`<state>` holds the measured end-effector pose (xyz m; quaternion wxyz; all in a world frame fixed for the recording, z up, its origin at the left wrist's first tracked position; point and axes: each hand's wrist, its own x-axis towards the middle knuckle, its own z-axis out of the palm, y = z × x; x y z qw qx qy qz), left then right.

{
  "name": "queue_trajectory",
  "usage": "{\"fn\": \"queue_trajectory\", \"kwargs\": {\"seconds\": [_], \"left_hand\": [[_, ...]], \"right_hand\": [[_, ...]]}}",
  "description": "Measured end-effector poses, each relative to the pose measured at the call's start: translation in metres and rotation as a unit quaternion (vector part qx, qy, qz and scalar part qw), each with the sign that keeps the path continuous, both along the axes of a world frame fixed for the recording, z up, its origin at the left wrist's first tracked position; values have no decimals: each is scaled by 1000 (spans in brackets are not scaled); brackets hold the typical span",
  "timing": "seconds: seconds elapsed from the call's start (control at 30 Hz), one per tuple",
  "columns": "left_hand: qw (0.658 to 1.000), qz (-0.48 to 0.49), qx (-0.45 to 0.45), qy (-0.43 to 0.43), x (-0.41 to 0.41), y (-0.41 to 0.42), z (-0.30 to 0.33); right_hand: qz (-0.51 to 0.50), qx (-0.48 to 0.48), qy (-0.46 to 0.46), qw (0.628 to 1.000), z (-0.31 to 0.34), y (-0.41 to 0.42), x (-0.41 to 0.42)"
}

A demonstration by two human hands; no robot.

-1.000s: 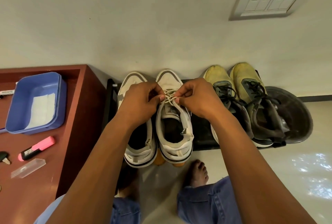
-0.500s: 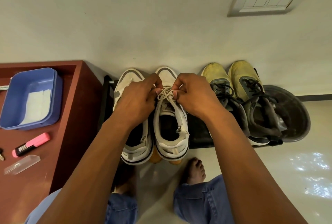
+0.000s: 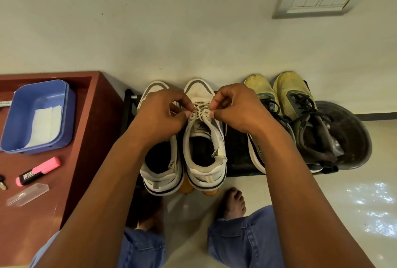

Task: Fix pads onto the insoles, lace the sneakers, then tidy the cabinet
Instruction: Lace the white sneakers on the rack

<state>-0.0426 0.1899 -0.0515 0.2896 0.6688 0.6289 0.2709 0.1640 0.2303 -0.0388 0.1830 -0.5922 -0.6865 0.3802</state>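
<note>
Matt white cloth sneaker (image 3: 204, 139) with woven lace (image 3: 200, 110), glossy floor (image 3: 365, 181), smooth blue plastic tub (image 3: 64, 117).

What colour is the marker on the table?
Pink, with a black end; the head view shows the marker.

Low black shoe rack (image 3: 237, 160) against wall: 2 white sneakers (image 3: 205, 156) side by side at left, 2 yellow-green sneakers (image 3: 285, 104) w/ black laces at right, toes to wall. Red-brown desk (image 3: 90, 139) just left of rack carries blue plastic tub (image 3: 64, 121), pink highlighter (image 3: 38, 171), clear cap (image 3: 26, 194) near front edge. Glossy floor (image 3: 354, 192) below; dark round basin (image 3: 352, 139) beside rack's right end.
</note>
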Motion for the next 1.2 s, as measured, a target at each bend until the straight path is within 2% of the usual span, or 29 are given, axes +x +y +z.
{"fn": "queue_trajectory", "kwargs": {"seconds": [0.17,0.33,0.67,1.2], "left_hand": [[999,-28,-25,-3,-1,0,-1],[999,-31,-3,-17,-6,0,-1],[999,-19,-3,32,-8,2,-2],[995,46,-31,86,-28,-1,11]], "right_hand": [[54,-37,-43,997,0,-2,-1],[43,-20,-67,997,0,-2,-3],[44,-25,-92,994,-2,-2,-3],[-44,-29,-166,985,6,1,13]]}}
